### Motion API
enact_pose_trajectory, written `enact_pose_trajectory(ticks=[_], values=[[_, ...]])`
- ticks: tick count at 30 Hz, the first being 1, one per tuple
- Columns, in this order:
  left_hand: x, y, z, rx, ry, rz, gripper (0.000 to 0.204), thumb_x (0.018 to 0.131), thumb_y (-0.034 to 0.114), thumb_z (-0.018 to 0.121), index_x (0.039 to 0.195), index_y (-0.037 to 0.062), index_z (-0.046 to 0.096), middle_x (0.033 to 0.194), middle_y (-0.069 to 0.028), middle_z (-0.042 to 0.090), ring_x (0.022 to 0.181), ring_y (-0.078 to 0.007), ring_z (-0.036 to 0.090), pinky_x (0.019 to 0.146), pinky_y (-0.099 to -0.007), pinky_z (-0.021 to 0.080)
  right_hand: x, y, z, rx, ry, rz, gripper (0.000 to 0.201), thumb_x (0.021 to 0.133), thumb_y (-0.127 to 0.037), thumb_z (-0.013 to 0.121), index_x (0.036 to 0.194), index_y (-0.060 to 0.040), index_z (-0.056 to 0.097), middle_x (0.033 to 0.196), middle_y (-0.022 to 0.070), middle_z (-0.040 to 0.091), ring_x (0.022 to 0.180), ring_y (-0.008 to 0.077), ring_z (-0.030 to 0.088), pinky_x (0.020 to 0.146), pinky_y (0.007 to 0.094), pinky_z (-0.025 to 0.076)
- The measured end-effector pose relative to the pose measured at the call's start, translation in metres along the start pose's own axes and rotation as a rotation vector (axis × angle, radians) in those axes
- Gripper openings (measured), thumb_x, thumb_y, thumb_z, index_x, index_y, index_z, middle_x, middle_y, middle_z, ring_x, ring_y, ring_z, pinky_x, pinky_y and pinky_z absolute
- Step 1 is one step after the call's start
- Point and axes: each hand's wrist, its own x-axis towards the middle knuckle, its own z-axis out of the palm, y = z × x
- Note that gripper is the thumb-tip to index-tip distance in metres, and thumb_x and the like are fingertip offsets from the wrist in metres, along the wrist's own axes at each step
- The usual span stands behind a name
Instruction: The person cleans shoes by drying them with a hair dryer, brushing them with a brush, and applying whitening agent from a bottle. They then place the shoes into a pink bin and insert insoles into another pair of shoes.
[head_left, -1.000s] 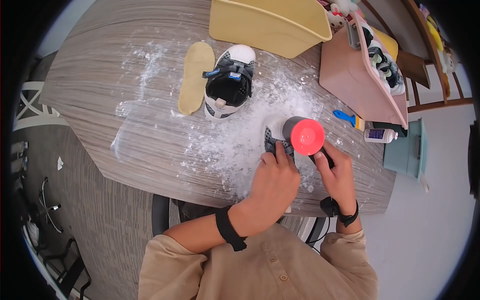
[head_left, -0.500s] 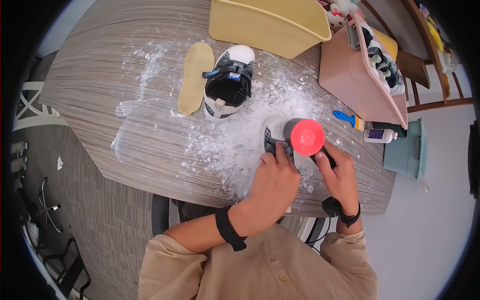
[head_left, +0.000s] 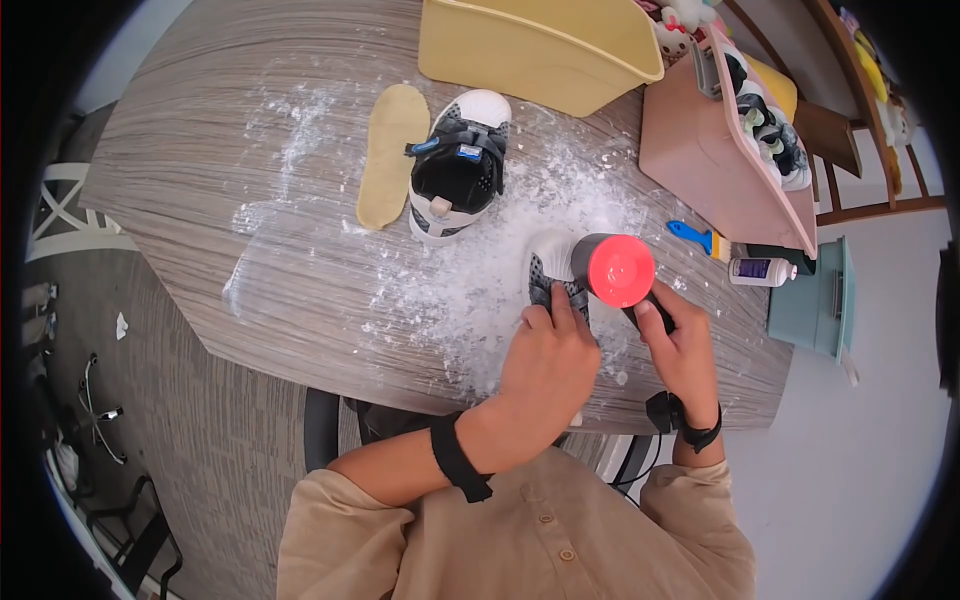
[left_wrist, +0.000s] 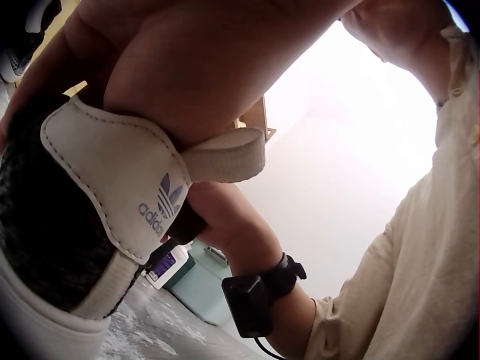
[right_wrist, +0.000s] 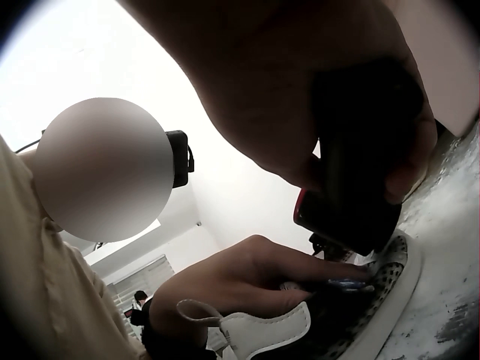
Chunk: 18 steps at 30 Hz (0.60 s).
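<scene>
A black-and-white sneaker [head_left: 545,285] with a pale toe lies on the powdery tabletop; the left wrist view shows its white heel flap [left_wrist: 120,176] with an adidas logo and a pull loop. My left hand [head_left: 550,375] holds this sneaker, two fingers reaching forward along its upper. By the handle, my right hand [head_left: 685,350] grips a black device with a red round end [head_left: 622,271], shaped like a hair dryer. Its dark barrel [right_wrist: 352,214] stands right over the toe area and hides part of the shoe.
A second sneaker [head_left: 460,175] stands beyond, beside a yellowish insole [head_left: 392,155]. At the back are a yellow bin [head_left: 535,50] and a pink bin [head_left: 715,150] holding shoes. A blue-handled brush [head_left: 692,236] and a white bottle [head_left: 760,271] lie at right. White powder covers much of the table [head_left: 290,250].
The device in my right hand has shifted slightly to the right and a little up. My left hand and the sneaker under it have stayed in place.
</scene>
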Motion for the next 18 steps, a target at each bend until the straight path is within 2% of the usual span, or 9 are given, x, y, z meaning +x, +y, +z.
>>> enact_pose_trajectory(ticks=[4, 7, 10, 13, 16, 18], values=[[0.0008, -0.0004, -0.0027, 0.018, -0.044, 0.004, 0.033, 0.068, 0.006, 0.06, 0.098, -0.0077, 0.065, 0.115, -0.0272, 0.06, 0.071, -0.025, 0.06, 0.052, -0.0296, 0.052, -0.0019, 0.0008, -0.0039, -0.08, -0.058, -0.134, 0.031, 0.088, -0.012, 0.058, 0.115, 0.0022, 0.061, 0.08, 0.0186, 0.065, 0.069, 0.0239, 0.064, 0.067, 0.0313, 0.049], [0.0014, -0.0001, -0.0036, 0.03, -0.042, 0.006, 0.033, 0.068, 0.007, 0.06, 0.098, -0.0078, 0.065, 0.115, -0.0278, 0.06, 0.071, -0.0251, 0.06, 0.052, -0.0298, 0.052, -0.0016, 0.0011, -0.0027, -0.077, -0.026, -0.127, 0.031, 0.088, -0.012, 0.059, 0.115, 0.0023, 0.061, 0.08, 0.0188, 0.065, 0.07, 0.0241, 0.065, 0.068, 0.0315, 0.049], [0.0004, -0.0004, -0.003, 0.008, -0.018, 0.006, 0.033, 0.068, 0.006, 0.06, 0.097, -0.0084, 0.065, 0.115, -0.0281, 0.06, 0.071, -0.0252, 0.06, 0.052, -0.0298, 0.053, 0.0027, 0.0028, 0.0001, 0.009, 0.022, 0.011, 0.031, 0.086, -0.011, 0.059, 0.115, 0.0022, 0.061, 0.081, 0.0206, 0.064, 0.071, 0.0299, 0.064, 0.068, 0.0324, 0.049], [0.0002, -0.0016, -0.0028, -0.002, -0.004, 0.009, 0.033, 0.068, 0.007, 0.06, 0.097, -0.0087, 0.065, 0.115, -0.0282, 0.06, 0.071, -0.0249, 0.06, 0.052, -0.0294, 0.052, 0.0014, 0.004, -0.0011, -0.021, 0.002, -0.042, 0.031, 0.086, -0.011, 0.059, 0.115, 0.0027, 0.061, 0.081, 0.0206, 0.064, 0.07, 0.0297, 0.065, 0.068, 0.0324, 0.049], [0.0009, -0.0012, -0.005, 0.005, -0.049, 0.015, 0.034, 0.07, 0.007, 0.059, 0.099, -0.0089, 0.065, 0.115, -0.0284, 0.06, 0.071, -0.0253, 0.06, 0.052, -0.0294, 0.052, -0.0009, -0.0008, -0.0066, -0.102, -0.069, -0.125, 0.032, 0.087, -0.012, 0.059, 0.115, 0.0037, 0.06, 0.081, 0.0197, 0.065, 0.07, 0.0252, 0.066, 0.068, 0.0319, 0.049], [0.0007, -0.0006, -0.0029, 0.018, -0.021, 0.01, 0.033, 0.07, 0.007, 0.059, 0.099, -0.0087, 0.065, 0.115, -0.0287, 0.06, 0.071, -0.0257, 0.06, 0.053, -0.0297, 0.052, -0.0011, -0.0009, -0.0053, -0.079, -0.034, -0.096, 0.031, 0.087, -0.012, 0.059, 0.114, 0.0035, 0.061, 0.08, 0.0189, 0.065, 0.069, 0.023, 0.065, 0.067, 0.0316, 0.049]])
